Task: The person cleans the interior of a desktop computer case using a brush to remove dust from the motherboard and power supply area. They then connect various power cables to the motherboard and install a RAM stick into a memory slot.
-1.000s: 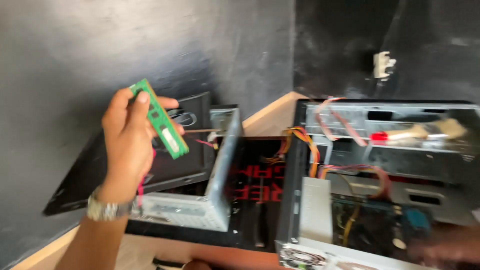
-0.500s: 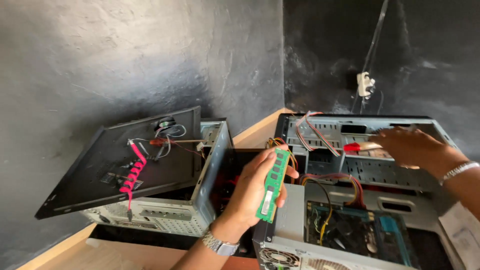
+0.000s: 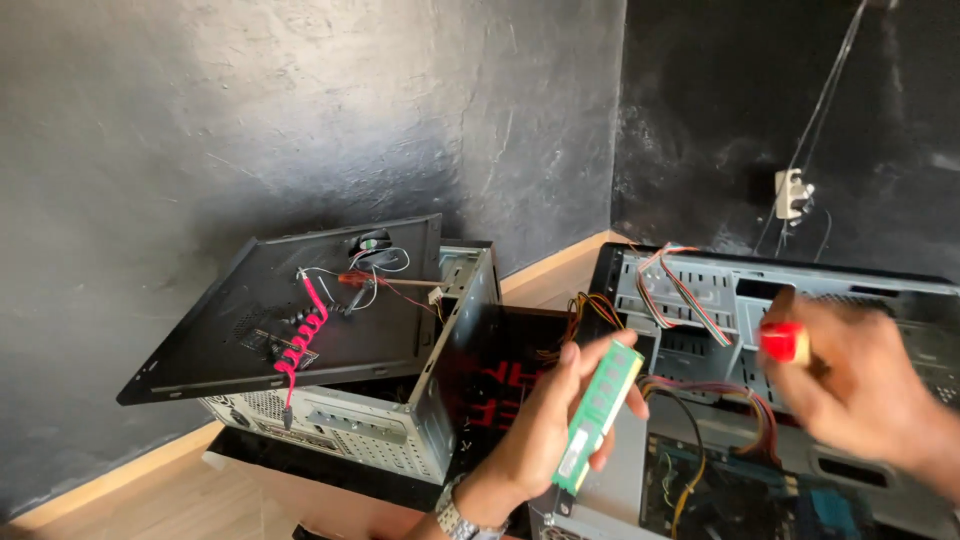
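- Gripping a green memory stick (image 3: 598, 415) in the left hand (image 3: 545, 430), fingers wrapped around its long edges, thumb lying along the near side; stick sitting at about 5 o'clock in the view, tilted with its top end leaning toward 1 o'clock.
- Showing a metal wristwatch (image 3: 462, 518) on that wrist, right at the bottom edge.
- Hovering at 3 o'clock from the stick: the right hand (image 3: 860, 385) (blurred), fingers closed on a red-handled tool (image 3: 783, 340); tip of the tool too smeared to make out.
- Lying under both hands: an open grey computer case (image 3: 870, 300), coloured ribbon cables (image 3: 690, 295) draped across its drive bay.
- Standing at 9 o'clock from the stick: a second open computer case (image 3: 400, 425), a black side panel (image 3: 290, 305) resting tilted on top, carrying a coiled red cable (image 3: 300, 335) and a small screwdriver (image 3: 385, 282).
- Rising behind everything: a dark textured wall (image 3: 300, 110), with a white wall socket (image 3: 792, 193) at 1 o'clock and a wire running upward from it.
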